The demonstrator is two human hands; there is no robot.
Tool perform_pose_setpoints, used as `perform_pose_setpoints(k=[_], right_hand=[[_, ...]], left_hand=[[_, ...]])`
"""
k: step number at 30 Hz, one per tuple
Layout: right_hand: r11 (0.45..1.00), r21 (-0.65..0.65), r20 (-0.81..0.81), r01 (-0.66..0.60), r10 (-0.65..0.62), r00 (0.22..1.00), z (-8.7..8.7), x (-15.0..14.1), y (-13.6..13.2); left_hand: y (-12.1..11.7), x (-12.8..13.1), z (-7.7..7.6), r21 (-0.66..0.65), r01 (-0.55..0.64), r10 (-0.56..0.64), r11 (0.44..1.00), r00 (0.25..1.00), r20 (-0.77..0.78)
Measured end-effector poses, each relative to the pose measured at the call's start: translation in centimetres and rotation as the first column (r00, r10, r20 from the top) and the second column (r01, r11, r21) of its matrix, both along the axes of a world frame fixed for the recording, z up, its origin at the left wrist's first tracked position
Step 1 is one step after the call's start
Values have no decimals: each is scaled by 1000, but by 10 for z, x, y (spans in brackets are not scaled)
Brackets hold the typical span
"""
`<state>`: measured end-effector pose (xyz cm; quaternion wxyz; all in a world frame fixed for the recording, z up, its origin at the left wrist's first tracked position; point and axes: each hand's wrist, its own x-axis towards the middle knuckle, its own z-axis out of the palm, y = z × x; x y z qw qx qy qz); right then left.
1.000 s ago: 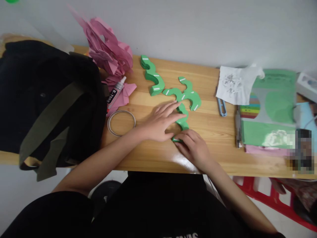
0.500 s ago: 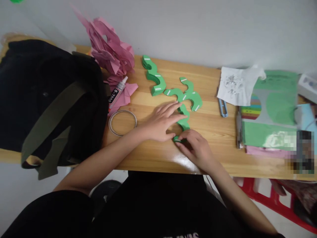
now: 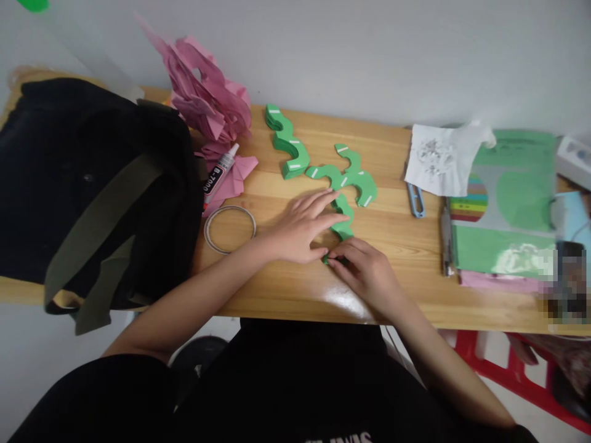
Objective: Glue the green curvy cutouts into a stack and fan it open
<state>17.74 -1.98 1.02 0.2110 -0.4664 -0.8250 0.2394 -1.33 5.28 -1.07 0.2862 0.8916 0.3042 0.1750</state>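
A green wavy paper piece [image 3: 342, 229] lies on the wooden table in front of me. My left hand [image 3: 302, 229] rests over its left side with fingers spread, the fingertips touching the paper. At the near end of that piece, my right hand [image 3: 362, 267] pinches with thumb and fingers, covering most of the end. Whether a white strip is between those fingertips is hidden. Just beyond my hands lie further curved green pieces [image 3: 364, 184] with white tape strips on them. A stack of wavy green pieces [image 3: 295, 159], also carrying white strips, stands farther back to the left.
Left are a black bag [image 3: 92, 203], crumpled pink paper [image 3: 210, 101], a B-7000 glue tube [image 3: 219, 175] and a tape roll [image 3: 205, 231]. Right are a blue cutter [image 3: 417, 202], a white tissue [image 3: 436, 160], green paper packs [image 3: 517, 240] and a phone [image 3: 570, 277]. A wall borders the back.
My right fingers have shifted slightly left and closed over the white strip at the near end, which showed before. The left hand stays in place.
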Motion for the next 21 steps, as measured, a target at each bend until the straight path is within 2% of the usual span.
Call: perform_pose_setpoints(k=[10,21], right_hand=[[1000,28,87,14,-17,996,1,-3,-1],[999,45,96,0,-5,995,2,-2,0]], left_hand=[[0,0,2,-19,1,-1,1000,1000,-5],[0,0,2,7,0,1,1000,1000,-24]])
